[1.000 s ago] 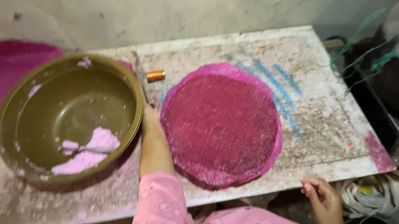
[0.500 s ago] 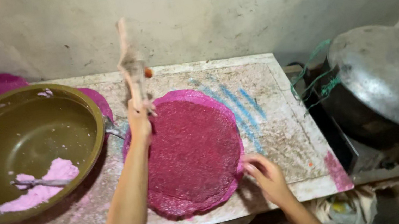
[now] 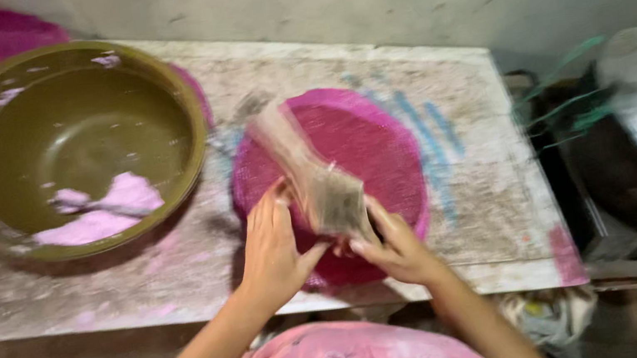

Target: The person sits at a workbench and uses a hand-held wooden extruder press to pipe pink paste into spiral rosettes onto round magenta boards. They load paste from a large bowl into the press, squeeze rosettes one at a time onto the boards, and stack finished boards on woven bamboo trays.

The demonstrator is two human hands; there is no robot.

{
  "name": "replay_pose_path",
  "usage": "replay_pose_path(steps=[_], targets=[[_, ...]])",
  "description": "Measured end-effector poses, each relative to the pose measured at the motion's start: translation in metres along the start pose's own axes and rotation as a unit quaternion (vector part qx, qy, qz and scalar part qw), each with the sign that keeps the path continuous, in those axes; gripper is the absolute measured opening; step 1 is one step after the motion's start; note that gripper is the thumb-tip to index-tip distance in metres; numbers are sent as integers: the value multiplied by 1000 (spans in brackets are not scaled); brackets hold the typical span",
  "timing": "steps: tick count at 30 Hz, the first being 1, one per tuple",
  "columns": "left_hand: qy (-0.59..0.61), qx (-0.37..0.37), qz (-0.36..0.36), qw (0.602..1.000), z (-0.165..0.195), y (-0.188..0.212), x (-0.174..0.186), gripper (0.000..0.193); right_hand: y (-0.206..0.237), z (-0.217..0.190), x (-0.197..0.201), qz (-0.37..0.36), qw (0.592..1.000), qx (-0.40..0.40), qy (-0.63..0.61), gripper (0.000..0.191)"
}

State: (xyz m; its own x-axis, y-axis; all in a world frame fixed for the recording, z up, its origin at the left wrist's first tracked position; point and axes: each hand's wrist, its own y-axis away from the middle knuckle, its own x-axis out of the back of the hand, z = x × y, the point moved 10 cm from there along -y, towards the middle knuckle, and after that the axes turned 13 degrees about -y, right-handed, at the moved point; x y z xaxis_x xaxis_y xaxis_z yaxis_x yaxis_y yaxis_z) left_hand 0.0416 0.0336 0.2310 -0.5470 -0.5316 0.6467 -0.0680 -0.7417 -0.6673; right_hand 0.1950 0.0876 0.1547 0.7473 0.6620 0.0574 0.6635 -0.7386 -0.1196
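Pink round mat (image 3: 370, 154) lies centre frame on a stained white table (image 3: 501, 219). Head view: left hand (image 3: 272, 249) and right hand (image 3: 396, 247) both clasp a blurred brush-like tool (image 3: 318, 179) (motion smear, kind unclear) just over the mat's lower edge. Olive bowl (image 3: 70, 149) w/ pink paste (image 3: 109, 210) sits upper left.

A worn, brownish flat tool (image 3: 317, 177), motion-blurred, tilts up over the round magenta mat (image 3: 335, 176) on the dusty table, gripped at its lower end by both hands.
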Motion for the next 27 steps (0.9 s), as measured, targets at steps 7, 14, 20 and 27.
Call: replay_pose_path(steps=[7,14,20,27], targets=[[-14,-106,-501,859,-50,38,21,31,-46,-61,-137,-147,907,105,381,60],[183,-152,-510,827,-149,73,99,40,-100,-114,-242,-315,794,357,378,53],[18,-242,-522,818,-189,83,123,53,-112,-62,-266,-326,934,-63,133,58],[424,235,-496,721,-400,81,123,43,-129,-109,-217,-203,911,105,345,37]])
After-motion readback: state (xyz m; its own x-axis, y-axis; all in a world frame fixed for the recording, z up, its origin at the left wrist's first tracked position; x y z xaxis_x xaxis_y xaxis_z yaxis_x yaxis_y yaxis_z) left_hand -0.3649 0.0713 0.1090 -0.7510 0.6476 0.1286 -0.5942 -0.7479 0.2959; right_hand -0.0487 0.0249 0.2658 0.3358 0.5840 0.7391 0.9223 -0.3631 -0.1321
